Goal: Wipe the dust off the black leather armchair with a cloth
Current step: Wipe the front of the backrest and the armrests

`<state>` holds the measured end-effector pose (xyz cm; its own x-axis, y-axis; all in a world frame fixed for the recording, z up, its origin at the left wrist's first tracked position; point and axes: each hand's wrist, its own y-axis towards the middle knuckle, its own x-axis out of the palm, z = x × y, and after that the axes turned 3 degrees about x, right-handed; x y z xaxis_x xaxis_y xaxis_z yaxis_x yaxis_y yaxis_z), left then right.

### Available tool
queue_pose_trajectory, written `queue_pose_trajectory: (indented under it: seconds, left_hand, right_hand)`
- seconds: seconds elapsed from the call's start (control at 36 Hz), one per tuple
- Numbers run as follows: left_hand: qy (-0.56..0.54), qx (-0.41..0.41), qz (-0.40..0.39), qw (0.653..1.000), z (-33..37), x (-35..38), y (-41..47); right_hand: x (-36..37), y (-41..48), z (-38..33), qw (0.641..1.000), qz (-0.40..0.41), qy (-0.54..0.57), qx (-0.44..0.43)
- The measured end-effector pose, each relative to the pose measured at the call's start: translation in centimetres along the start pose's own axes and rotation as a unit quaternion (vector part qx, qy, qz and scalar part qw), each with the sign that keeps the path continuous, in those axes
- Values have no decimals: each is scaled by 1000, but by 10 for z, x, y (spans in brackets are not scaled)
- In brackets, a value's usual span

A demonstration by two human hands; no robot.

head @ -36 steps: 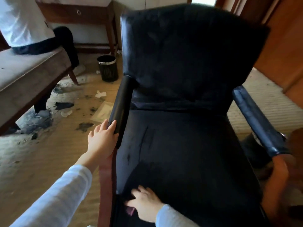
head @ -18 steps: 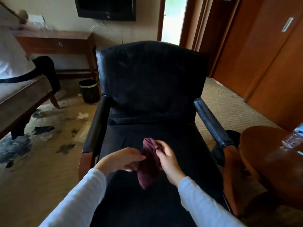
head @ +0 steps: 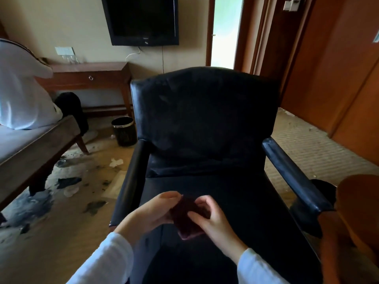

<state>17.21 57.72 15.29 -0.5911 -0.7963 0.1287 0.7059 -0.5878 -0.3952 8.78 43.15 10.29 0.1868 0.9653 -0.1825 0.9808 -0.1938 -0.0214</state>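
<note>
Pinching dark cloth [head: 187, 221], left hand [head: 149, 214] and right hand [head: 214, 221] both gripping, over armchair [head: 205, 119], folds blurred.

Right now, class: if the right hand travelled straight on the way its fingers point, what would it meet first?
The right hand pinches the cloth, fingers pointing left. Next, probably the left hand gripping the cloth's other side, though depth is unclear.

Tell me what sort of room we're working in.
Probably a hotel guest room, rather run-down: a wall-mounted television, a wooden desk with a small black waste bin beside it, and a littered, stained floor.
</note>
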Motion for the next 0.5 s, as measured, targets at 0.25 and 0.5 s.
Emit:
queue_pose_trajectory:
  seconds: [0.25, 0.5]
  left_hand:
    - [556, 108, 292, 770, 28, -108, 121]
    - [670, 75, 271, 687, 17, -160, 183]
  right_hand:
    - [-28, 152, 64, 972, 230, -19, 46]
    - [-50, 304, 72, 866, 486, -117, -10]
